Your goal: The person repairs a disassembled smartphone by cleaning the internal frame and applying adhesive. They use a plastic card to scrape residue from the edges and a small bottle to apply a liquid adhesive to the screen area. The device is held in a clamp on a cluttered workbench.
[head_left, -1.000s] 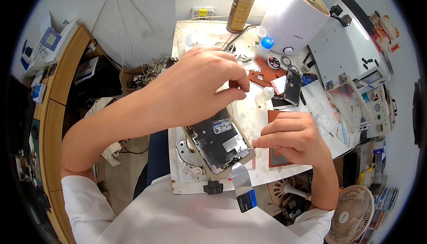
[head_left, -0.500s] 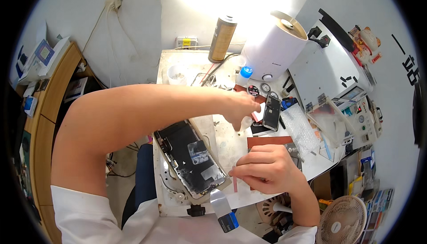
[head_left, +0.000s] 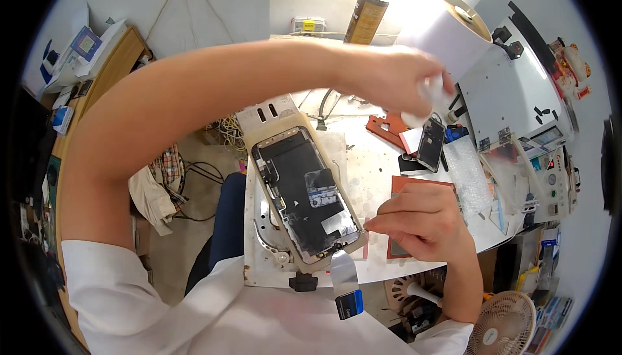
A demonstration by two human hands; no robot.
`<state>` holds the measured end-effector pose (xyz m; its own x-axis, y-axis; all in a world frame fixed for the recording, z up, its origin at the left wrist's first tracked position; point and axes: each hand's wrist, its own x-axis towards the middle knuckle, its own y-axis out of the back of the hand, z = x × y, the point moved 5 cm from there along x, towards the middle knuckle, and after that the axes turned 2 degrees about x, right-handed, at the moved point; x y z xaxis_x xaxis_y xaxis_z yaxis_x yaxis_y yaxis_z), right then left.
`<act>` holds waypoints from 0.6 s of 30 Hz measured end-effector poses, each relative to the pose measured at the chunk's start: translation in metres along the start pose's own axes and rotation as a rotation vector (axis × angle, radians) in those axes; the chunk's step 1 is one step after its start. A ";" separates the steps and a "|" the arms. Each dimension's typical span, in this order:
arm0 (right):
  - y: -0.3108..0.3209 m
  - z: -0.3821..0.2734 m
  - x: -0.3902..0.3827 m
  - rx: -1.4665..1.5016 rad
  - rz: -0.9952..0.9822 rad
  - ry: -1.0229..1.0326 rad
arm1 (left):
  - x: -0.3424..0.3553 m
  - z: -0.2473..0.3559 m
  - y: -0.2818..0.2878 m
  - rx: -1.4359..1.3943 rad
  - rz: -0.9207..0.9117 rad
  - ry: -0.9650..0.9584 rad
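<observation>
L hand [head_left: 409, 86]: closed around blurred white item [head_left: 435, 89], above desk [head_left: 368, 180] | R hand [head_left: 424, 222]: fingertips together at opened phone's [head_left: 291, 186] lower-right corner, can't tell what's pinched | phone: in beige holder [head_left: 313, 266] on desk | silver strip [head_left: 343, 271] at its bottom edge | dark panel [head_left: 431, 144] to the right

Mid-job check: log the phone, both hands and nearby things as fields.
Phone: opened, dark inside, lying in a beige holder
Left hand: beyond and right of the phone, holding a blurred white thing
Right hand: at the phone's lower right corner; contact unclear
Blade: metal, at the phone's lower edge
Nearby: bubble wrap, spray can
</observation>
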<state>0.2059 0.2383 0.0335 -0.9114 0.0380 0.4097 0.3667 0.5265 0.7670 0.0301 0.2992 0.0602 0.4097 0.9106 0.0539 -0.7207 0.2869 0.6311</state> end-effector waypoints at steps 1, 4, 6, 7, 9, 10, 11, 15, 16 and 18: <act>0.001 0.002 -0.001 -0.001 -0.005 0.002 | -0.015 0.011 0.013 -0.005 0.068 0.013; 0.001 0.004 0.002 0.003 -0.027 0.030 | -0.076 0.023 0.032 0.013 0.278 -0.093; 0.002 0.004 0.005 0.008 -0.039 0.032 | -0.116 0.023 0.032 -0.090 0.296 -0.131; 0.002 0.004 0.006 0.017 -0.043 0.038 | -0.134 0.021 0.030 -0.057 0.300 -0.129; 0.003 0.006 0.009 0.039 -0.046 0.052 | -0.166 0.021 0.023 0.015 0.304 -0.122; 0.002 0.006 0.014 0.048 -0.060 0.077 | -0.183 0.021 0.017 0.001 0.324 -0.111; 0.002 0.009 0.015 0.053 -0.068 0.088 | -0.194 0.017 0.009 -0.019 0.332 -0.109; 0.002 0.012 0.021 0.103 -0.123 0.100 | -0.235 0.019 -0.015 0.039 0.327 -0.110; 0.002 0.014 0.022 0.115 -0.129 0.104 | -0.242 0.020 -0.019 0.083 0.320 -0.109; 0.002 0.018 0.023 0.140 -0.141 0.112 | -0.250 0.029 -0.023 0.224 0.302 -0.103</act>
<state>0.1818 0.2553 0.0357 -0.9226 -0.1351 0.3614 0.2004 0.6326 0.7481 -0.0399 0.0569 0.0546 0.2603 0.9061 0.3334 -0.6824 -0.0716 0.7274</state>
